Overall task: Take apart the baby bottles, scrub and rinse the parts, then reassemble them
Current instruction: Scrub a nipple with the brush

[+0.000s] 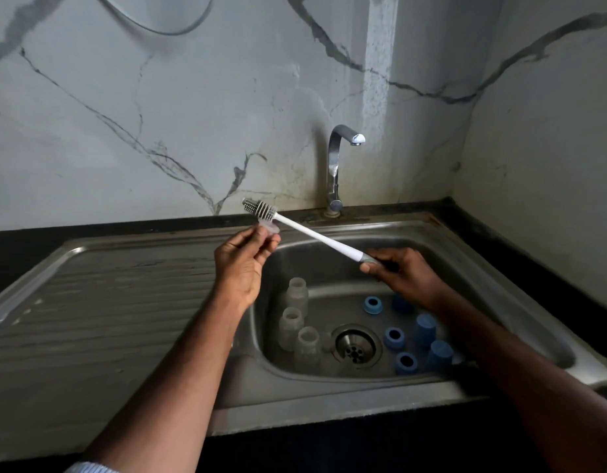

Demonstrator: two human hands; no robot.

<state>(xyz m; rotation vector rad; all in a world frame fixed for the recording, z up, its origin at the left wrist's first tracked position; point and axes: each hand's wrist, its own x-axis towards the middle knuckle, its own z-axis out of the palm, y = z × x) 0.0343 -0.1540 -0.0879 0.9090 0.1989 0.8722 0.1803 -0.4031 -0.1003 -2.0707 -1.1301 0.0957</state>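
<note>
My left hand (242, 264) pinches a clear teat (268, 230) against the brush (261, 210) bristles. My right hand (402, 273) grips the brush handle over the sink (499, 278).

Right hand (402, 271) grips brush (261, 210) — left hand (242, 264) pinches teat (268, 230).

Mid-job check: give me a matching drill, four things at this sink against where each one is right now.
Things:
1. White-handled bottle brush
2. Clear silicone teat
3. Clear plastic bottle bodies
4. Blue plastic caps and rings

Places:
A. Basin floor, right of the drain
B. Pinched in the left hand
C. Basin floor, left of the drain
D. Gripped by the right hand

Pairs: 1-D, 2-B, 3-C, 4-A
</note>
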